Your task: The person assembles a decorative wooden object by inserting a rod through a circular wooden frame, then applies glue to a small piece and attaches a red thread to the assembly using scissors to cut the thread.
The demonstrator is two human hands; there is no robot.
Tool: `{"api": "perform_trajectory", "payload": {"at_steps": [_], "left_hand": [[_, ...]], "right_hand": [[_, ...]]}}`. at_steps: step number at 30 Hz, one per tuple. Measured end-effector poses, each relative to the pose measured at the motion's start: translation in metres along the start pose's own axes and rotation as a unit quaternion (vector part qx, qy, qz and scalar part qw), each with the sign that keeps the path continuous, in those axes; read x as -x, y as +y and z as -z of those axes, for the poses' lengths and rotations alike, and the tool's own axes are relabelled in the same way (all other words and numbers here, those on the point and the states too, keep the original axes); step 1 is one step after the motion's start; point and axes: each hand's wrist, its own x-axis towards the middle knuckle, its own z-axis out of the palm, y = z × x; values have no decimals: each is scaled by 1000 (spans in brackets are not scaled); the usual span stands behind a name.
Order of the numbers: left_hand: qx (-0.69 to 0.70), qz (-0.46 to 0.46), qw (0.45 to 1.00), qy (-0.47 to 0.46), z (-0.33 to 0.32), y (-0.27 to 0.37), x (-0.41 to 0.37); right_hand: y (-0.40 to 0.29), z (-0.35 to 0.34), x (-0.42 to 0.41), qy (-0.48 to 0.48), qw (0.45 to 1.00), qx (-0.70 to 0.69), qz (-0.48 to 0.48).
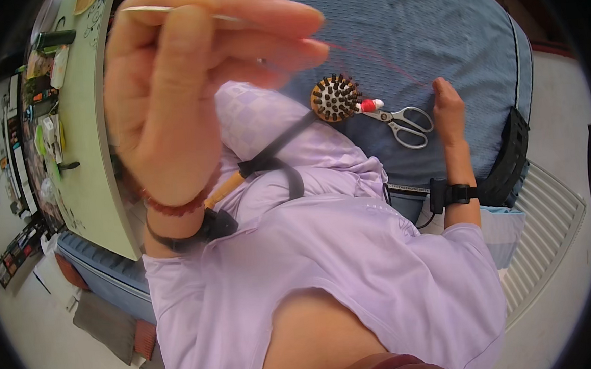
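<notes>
My left hand, blurred and raised close to the camera, pinches a thin pale metal needle-like rod between thumb and fingers. Fine red thread stretches from near its fingertips across to my right hand. The right fingers are closed around the thread's far end, above the blue textured cover. Between the hands, a round brush head with dark bristles rests by my knee. A small red thread spool with white ends lies beside it, over the blades of metal-handled scissors.
A black strap and a wooden handle lie across my lap. On the left stands a pale green table with several small items. Cushions lie on the floor. A black curved object is at the right.
</notes>
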Motion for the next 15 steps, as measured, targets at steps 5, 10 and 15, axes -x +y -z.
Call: {"api": "perform_trajectory", "payload": {"at_steps": [5, 10, 15], "left_hand": [[145, 1, 989, -33, 10, 37, 3], [323, -15, 946, 9, 47, 81, 14], [344, -95, 934, 6, 63, 118, 27]], "right_hand": [[19, 6, 0, 13, 999, 43, -4], [27, 8, -7, 1, 998, 64, -4], [46, 4, -9, 2, 997, 80, -16]]}}
